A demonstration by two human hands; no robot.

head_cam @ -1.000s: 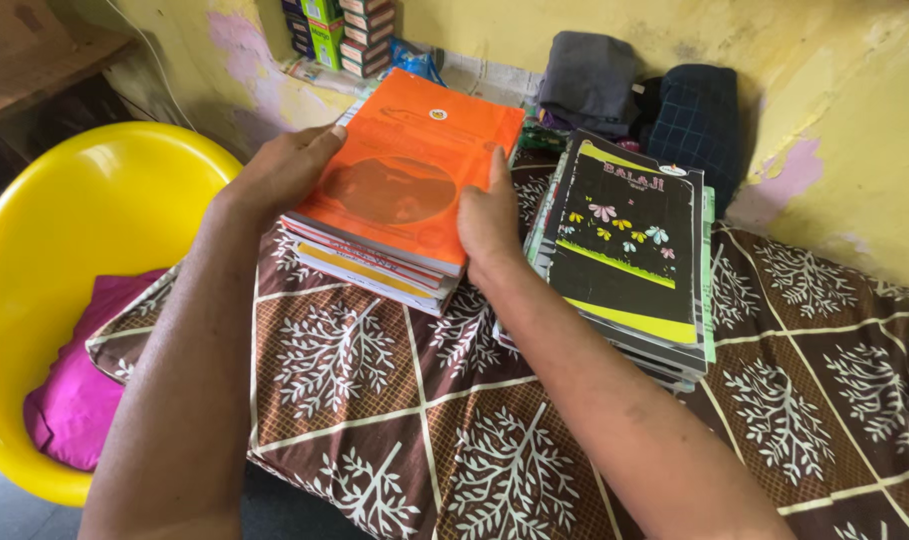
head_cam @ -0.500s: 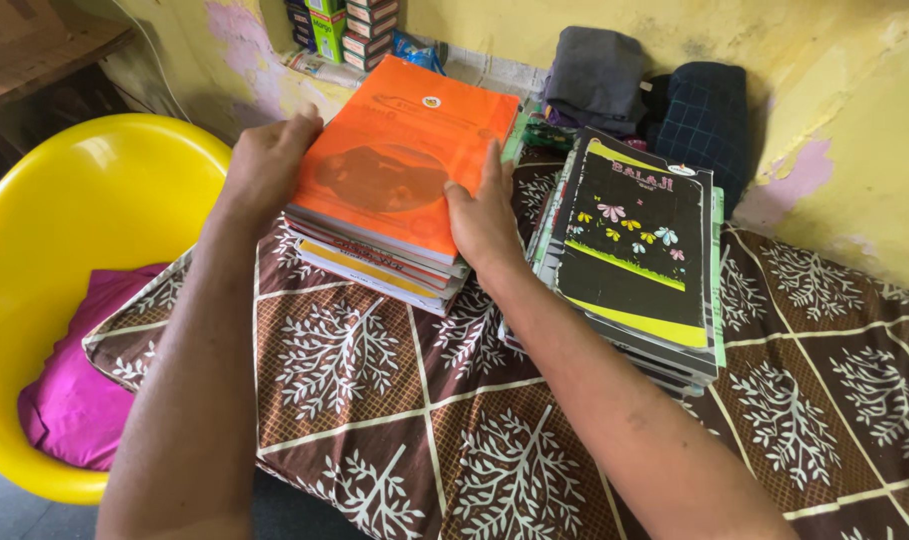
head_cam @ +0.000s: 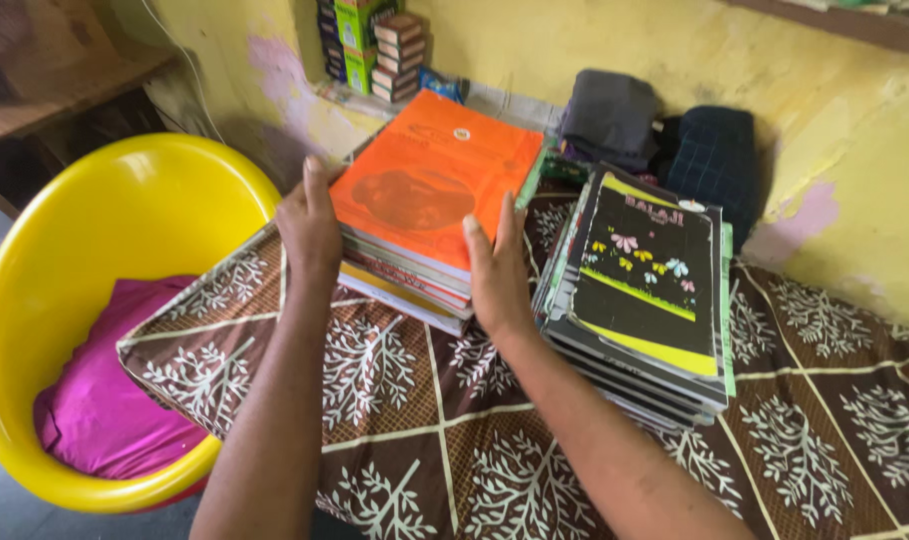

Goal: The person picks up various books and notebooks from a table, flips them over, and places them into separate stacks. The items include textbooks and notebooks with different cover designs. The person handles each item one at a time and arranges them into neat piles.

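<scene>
A person is bracing a stack of thin paperbound books topped by a bright orange cover [head_cam: 436, 190] between two bare hands, on a brown bedcover printed with white branching leaves [head_cam: 394, 400]. The left hand [head_cam: 310, 225] is lying flat against the stack's left edge, fingers pressed together and pointing away from the camera; the right hand [head_cam: 496, 268] is pressing the near right corner, fingers close together, the fingertips reaching up onto the orange cover. The stack is sitting near the bedcover's left edge, just beside a second, taller pile of books with a black-and-yellow flowered cover [head_cam: 646, 290] to its right.

The orange-topped stack looks moderately heavy as a whole but loose: many slim, limp, smooth-covered books whose edges are not lining up, so they are likely to slide against one another or fan out. It would probably be best gripped from both sides low down, with support under the bottom book.

Behind, folded dark cloths [head_cam: 664, 135] and small stacked boxes [head_cam: 374, 45] are resting along a stained yellow wall [head_cam: 594, 50]. To the left, a round yellow plastic tub [head_cam: 94, 230] is holding a magenta cloth [head_cam: 104, 400].
</scene>
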